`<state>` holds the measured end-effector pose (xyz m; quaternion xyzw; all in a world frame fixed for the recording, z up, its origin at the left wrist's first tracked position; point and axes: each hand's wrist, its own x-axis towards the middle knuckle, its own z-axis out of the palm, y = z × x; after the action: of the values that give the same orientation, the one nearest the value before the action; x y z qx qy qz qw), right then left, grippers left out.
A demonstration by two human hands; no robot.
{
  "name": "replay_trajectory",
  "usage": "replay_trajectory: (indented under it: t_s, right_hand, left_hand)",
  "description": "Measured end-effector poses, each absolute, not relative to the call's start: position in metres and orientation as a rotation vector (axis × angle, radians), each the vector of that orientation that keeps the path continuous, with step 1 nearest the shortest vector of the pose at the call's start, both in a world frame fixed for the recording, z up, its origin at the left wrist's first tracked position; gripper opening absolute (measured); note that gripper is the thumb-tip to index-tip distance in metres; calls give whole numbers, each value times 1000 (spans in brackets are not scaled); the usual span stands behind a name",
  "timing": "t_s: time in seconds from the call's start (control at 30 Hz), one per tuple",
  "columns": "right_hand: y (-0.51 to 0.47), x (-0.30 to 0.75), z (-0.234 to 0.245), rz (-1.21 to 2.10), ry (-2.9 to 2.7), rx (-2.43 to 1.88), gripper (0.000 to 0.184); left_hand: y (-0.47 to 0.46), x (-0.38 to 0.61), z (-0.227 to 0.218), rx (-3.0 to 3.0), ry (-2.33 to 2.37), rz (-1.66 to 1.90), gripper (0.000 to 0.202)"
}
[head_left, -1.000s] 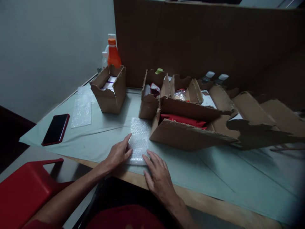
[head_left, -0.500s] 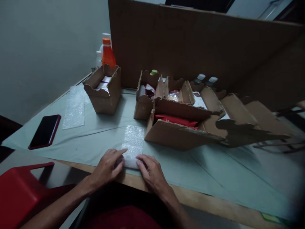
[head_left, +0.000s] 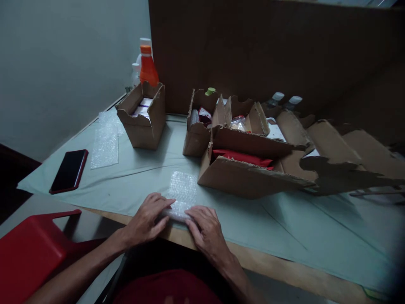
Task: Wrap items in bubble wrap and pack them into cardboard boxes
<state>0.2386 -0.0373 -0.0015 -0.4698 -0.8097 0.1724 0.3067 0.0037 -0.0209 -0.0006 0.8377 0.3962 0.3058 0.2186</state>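
One strip of bubble wrap (head_left: 182, 188), lower centre of the frame, its near end folded over. One left hand (head_left: 151, 217), thumb and fingers closed on the fold's left end; one right hand (head_left: 207, 230), likewise at its right end. We also list: one dark phone (head_left: 69, 171), left; one orange bottle (head_left: 148, 69), upper left; one cardboard box (head_left: 249, 179), right of centre, holding red contents (head_left: 242, 157).
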Motion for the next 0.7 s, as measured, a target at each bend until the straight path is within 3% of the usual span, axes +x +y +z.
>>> replay_trajectory:
  t_s: [0.23,0.37,0.5,0.6,0.7]
  right_hand:
    - [-48,243,7,218,-2177,-1315,29]
    - [-38,237,1,258,-2342,-1238,35]
    - [-19,235,-7,380,-2115,-1314,23]
    - [-14,231,-4,557,-1892,-1415,21]
    - [-21,223,5,789,-1764,-1425,22]
  left_hand:
    - [-4,19,-13,2290,1401,703,45]
    - [-2,21,-14,2242,1520,752,40]
    - [-17,8,0,1581,1524,1013,47]
    - [-29,7,12,870,1305,1004,60]
    - [-33,20,16,530,1002,956,58]
